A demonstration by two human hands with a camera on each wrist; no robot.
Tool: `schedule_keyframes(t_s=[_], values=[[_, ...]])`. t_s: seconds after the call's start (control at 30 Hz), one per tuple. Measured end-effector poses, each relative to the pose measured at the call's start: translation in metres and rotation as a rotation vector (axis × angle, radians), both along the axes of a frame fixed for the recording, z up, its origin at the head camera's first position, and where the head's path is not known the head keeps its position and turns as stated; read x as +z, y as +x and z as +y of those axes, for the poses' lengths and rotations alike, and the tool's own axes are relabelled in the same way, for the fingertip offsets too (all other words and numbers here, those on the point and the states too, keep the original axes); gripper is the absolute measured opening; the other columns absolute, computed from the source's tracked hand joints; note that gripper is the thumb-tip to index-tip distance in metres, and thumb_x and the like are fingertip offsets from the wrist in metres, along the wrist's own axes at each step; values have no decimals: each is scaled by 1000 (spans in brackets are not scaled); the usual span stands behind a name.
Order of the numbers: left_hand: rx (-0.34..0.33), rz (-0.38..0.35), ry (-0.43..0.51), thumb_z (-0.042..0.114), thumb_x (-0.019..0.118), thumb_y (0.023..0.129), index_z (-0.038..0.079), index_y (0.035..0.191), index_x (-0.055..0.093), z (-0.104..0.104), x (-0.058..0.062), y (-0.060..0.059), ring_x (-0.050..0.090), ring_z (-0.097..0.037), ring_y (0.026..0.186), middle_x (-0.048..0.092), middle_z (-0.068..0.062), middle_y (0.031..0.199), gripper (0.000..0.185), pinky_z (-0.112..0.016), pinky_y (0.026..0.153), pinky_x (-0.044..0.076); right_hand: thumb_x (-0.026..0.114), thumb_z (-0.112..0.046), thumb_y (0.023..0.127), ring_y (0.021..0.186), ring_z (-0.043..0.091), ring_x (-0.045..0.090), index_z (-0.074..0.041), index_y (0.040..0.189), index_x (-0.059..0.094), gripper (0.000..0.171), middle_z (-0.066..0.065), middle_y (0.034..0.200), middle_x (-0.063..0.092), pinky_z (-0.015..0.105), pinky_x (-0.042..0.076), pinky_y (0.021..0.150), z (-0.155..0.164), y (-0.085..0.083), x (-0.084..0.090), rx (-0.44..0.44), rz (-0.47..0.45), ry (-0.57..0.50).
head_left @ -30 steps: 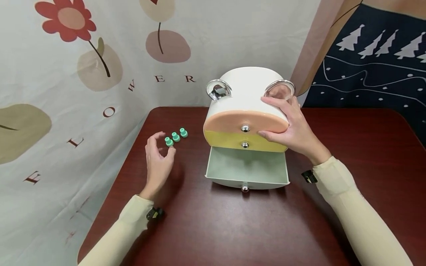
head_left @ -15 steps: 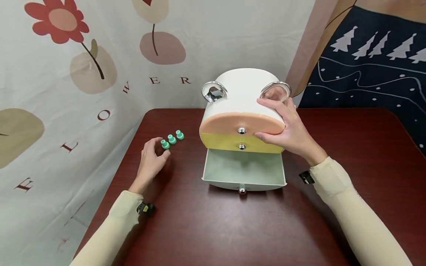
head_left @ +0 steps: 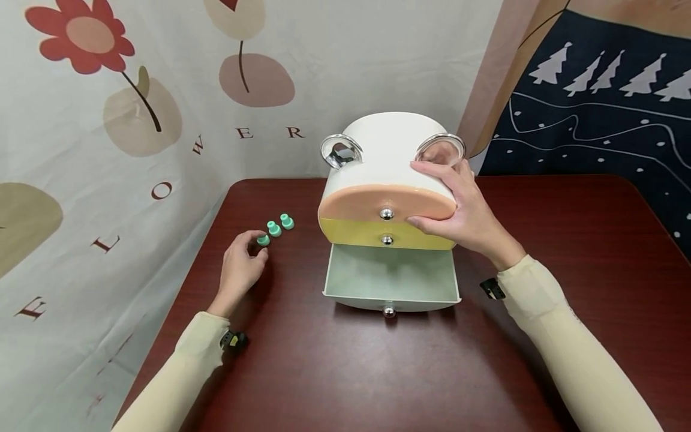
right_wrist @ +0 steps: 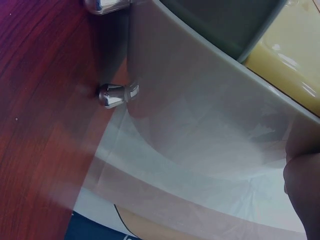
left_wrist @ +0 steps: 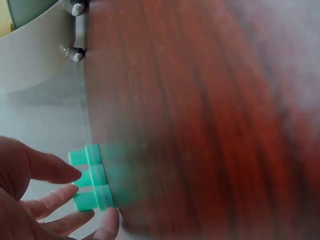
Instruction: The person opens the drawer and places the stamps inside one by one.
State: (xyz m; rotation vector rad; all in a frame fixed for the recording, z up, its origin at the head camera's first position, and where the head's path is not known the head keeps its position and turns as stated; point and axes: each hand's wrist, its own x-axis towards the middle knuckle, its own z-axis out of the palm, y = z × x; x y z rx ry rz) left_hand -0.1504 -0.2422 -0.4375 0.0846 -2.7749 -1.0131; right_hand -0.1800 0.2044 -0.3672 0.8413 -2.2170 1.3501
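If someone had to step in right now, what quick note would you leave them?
Left hand: fingertips pinch the nearest of three green pegs, which sits on the table.
Right hand: grips the right side of the drawer box, steadying it.
Done: bottom drawer is pulled open, with nothing in it.
Left: all three pegs are on the table in a row; the upper two drawers are closed.
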Motion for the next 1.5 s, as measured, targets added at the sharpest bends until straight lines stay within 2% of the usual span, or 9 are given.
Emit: schedule_keyframes(t_s=[0.13,0.27,0.37,0.63,0.87,0.97,1.07,1.23,1.5], values=[[47,61,-2,-2,70,100,0,116,75,-2,-1,-1,68,-39,102,75,-21,110,17,-53,91,49,100,-14,74,120,20,43,-18,150,66,83,12,133,62,46,37,93,0,0,0,0,1,2],[57,84,-5,-1,72,99,2,102,77,-1,0,0,71,-38,97,78,-19,99,7,-53,90,49,99,-14,74,119,20,43,-18,150,66,83,12,132,62,46,37,93,0,0,0,-2,-2,4],[67,87,0,0,75,98,3,100,76,0,0,1,74,-36,96,79,-17,98,3,-51,90,49,99,-14,74,119,20,44,-18,150,66,83,12,132,63,46,37,93,0,0,-1,-6,3,7],[61,94,-1,2,81,93,3,97,76,0,0,5,76,-33,92,81,-14,93,7,-45,90,47,99,-14,74,118,19,43,-18,150,66,83,10,131,64,45,36,93,0,0,-1,-6,8,5],[62,83,18,7,84,92,6,97,78,4,2,11,74,-19,78,81,-6,88,8,-24,73,49,99,-14,75,117,19,43,-18,150,66,83,10,129,65,44,36,91,0,1,-1,-5,2,2],[23,125,44,7,85,93,6,99,79,9,7,16,70,-15,76,79,-5,87,8,-18,69,48,99,-14,74,117,18,43,-18,150,66,83,10,129,65,44,36,91,1,1,0,-4,5,1],[-48,171,85,6,86,94,6,100,79,18,14,21,68,-15,75,77,-5,87,9,-15,68,49,100,-14,74,116,19,43,-17,150,66,83,12,131,64,44,36,91,0,1,0,-1,17,-2],[-140,211,160,3,87,92,6,101,78,35,25,34,67,-13,75,75,-2,85,12,-18,69,51,100,-14,74,117,20,42,-17,150,66,83,11,131,64,44,35,91,-1,0,1,0,17,-2],[-226,287,237,3,88,91,10,102,81,56,40,53,62,-16,78,73,1,89,15,-21,70,51,101,-14,72,115,19,42,-17,150,67,85,11,131,65,44,36,91,-1,2,1,-4,12,-4]])
